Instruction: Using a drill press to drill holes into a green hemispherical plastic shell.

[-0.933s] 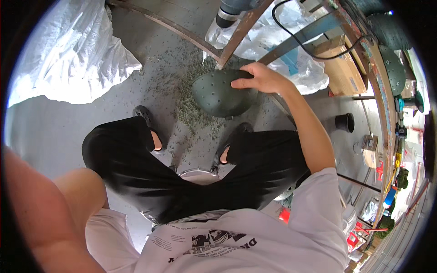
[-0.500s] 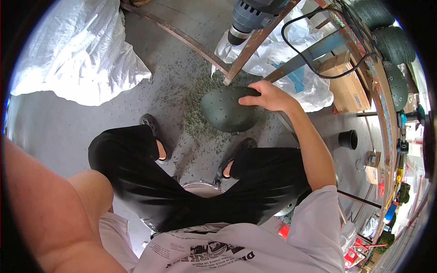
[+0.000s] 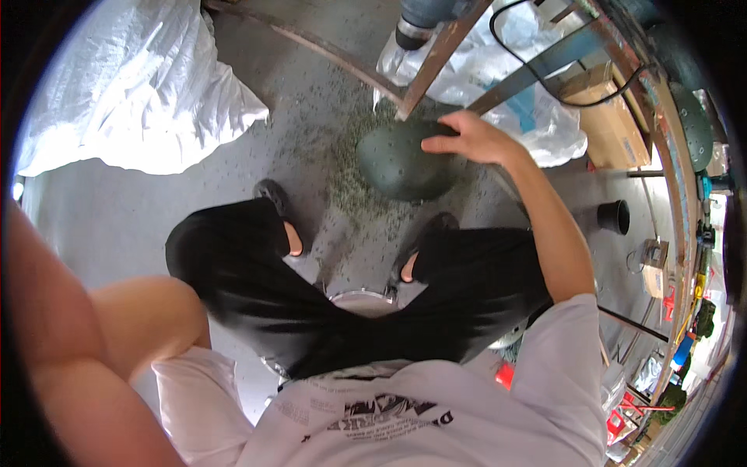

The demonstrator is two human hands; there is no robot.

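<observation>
A dark green, dome-shaped helmet shell dotted with small marks is in my right hand. My thumb lies over its right side and the fingers curl at its far edge, partly hidden. The shell is held in front of my knees, beside the lower corner of a rusty metal frame. My left arm fills the lower left, bent and close to the camera; its hand is outside the picture.
Green shavings cover the floor around the shell. A grey power drill hangs at the top above the frame, near a looped black cable. White plastic sacks, a cardboard box and a black pot stand around.
The view has shifted, so most things appear higher and further right. The shell stays in my right hand beside the frame corner. My left arm has moved slightly.
</observation>
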